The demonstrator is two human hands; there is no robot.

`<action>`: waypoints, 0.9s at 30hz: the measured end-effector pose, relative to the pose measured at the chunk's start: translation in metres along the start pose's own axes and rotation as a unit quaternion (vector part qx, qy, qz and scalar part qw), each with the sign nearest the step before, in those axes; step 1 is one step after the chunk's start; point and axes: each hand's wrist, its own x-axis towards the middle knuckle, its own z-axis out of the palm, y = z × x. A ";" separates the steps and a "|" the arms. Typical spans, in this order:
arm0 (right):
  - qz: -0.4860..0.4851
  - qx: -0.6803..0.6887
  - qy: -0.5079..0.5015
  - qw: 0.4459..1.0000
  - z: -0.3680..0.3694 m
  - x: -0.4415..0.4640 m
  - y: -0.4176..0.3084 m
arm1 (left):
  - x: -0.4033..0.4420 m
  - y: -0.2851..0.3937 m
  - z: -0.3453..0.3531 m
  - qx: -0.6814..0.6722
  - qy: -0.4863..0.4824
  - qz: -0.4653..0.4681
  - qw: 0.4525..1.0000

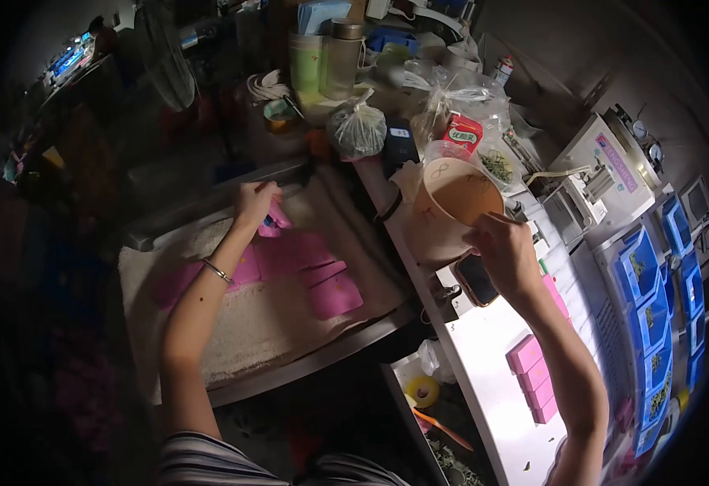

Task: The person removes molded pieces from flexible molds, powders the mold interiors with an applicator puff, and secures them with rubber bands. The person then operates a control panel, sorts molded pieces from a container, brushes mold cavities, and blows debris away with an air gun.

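My left hand (256, 204) is closed on a small pink piece (274, 220) with a dark blue spot, above the far part of a cream towel (249, 336). Just below that hand, several flat pink blocks (293, 255) lie on the towel, some edge to edge. My right hand (503, 249) grips the rim of a white plastic tub (429, 231), which has handwritten marks on its wall. The tub is tilted, and its inside looks light brown. Beneath it, a dark phone (476, 280) lies on the white table (484, 381).
More pink blocks (533, 377) sit on the white table. Blue bins (644, 263) with small parts stand at the right. An open drawer (403, 381) holds a tape roll (422, 392). Behind the tub are plastic bags (357, 130), a red box (463, 132) and a machine (605, 166).
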 end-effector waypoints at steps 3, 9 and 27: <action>-0.021 -0.064 0.025 0.997 0.003 -0.001 0.006 | 0.016 -0.010 0.009 -0.060 0.000 -0.056 0.997; 0.029 -0.096 -0.050 0.994 -0.006 0.006 0.003 | 0.071 -0.011 0.032 0.029 0.070 -0.018 0.997; -0.076 0.026 0.030 0.996 -0.009 -0.039 -0.066 | 0.132 0.088 0.031 -0.112 0.069 0.104 0.986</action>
